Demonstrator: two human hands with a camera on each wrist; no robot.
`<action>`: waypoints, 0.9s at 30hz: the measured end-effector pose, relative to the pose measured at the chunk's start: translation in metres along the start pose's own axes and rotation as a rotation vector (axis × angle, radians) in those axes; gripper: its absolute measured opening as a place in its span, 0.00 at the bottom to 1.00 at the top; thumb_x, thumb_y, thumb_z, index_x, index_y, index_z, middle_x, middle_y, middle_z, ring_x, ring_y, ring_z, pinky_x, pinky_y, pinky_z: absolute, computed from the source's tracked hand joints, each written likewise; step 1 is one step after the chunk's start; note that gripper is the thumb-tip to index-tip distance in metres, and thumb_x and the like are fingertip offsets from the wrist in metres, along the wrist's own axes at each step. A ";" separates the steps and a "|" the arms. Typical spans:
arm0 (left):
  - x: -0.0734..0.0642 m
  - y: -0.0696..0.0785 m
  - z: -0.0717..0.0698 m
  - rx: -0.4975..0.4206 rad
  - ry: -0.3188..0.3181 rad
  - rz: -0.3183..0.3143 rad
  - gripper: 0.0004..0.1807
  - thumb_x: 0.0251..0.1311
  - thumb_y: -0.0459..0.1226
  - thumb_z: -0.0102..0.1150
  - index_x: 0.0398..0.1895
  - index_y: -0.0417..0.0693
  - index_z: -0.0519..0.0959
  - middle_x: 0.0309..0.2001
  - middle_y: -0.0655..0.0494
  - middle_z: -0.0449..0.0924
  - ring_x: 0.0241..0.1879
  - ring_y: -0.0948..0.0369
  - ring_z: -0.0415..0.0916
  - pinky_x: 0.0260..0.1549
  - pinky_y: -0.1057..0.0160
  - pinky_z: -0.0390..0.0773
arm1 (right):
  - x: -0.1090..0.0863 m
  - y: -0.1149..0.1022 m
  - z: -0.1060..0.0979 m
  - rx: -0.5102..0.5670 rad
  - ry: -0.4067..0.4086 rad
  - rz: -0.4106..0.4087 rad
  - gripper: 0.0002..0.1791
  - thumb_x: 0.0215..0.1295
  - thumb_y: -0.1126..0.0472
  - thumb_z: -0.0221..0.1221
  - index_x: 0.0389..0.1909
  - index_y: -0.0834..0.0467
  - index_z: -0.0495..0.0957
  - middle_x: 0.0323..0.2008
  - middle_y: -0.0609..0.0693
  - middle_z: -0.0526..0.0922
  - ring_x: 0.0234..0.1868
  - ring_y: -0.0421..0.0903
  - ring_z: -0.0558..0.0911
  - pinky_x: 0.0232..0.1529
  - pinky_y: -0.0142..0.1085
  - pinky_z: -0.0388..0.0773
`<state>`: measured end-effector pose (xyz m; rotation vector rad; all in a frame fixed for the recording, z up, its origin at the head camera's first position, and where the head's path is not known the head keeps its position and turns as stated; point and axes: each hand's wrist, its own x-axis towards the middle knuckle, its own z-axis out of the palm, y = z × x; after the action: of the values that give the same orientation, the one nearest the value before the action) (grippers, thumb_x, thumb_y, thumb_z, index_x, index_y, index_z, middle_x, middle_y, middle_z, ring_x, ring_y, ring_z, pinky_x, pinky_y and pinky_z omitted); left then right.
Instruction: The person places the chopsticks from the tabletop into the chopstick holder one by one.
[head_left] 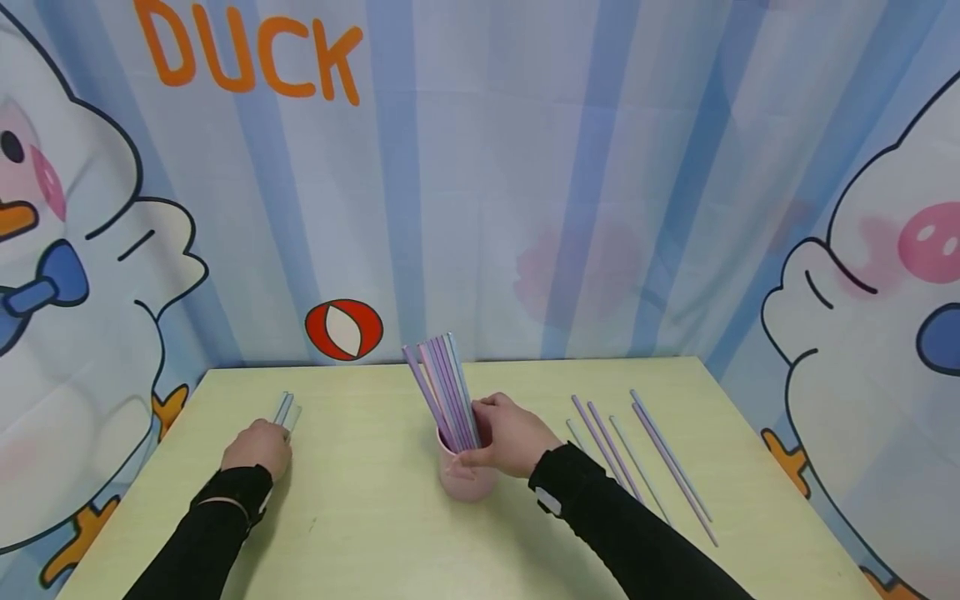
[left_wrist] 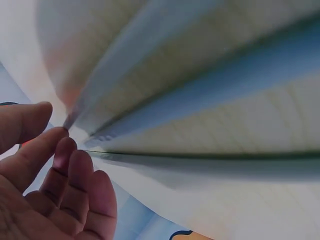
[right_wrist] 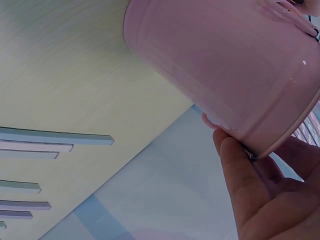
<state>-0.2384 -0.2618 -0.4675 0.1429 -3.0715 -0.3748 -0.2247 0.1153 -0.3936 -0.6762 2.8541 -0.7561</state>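
Note:
A pink cup stands on the table, holding a bundle of pastel straws that lean up to the left. My right hand grips it near the rim, and its fingers show at the cup's edge in the right wrist view. Over at the table's left, my left hand is low over a few loose pale blue and greenish straws. Up close in the left wrist view, its index fingertip is at the end of one straw, the thumb slightly apart. The contact there is partly hidden.
Several loose purple, blue and green straws lie at the right of the pale wooden table, partly behind my right forearm. A printed curtain with duck figures hangs behind the table's back edge.

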 end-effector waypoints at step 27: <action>-0.004 0.045 0.004 -0.073 -0.075 0.092 0.15 0.57 0.25 0.57 0.48 0.29 0.73 0.34 0.40 0.81 0.30 0.49 0.76 0.35 0.47 0.78 | 0.000 0.000 0.001 -0.003 0.010 0.001 0.47 0.47 0.40 0.72 0.67 0.58 0.71 0.59 0.55 0.73 0.53 0.50 0.77 0.58 0.46 0.74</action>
<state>-0.2383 -0.2165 -0.4606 -0.0147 -3.1177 -0.4982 -0.2245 0.1154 -0.3945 -0.6731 2.8652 -0.7573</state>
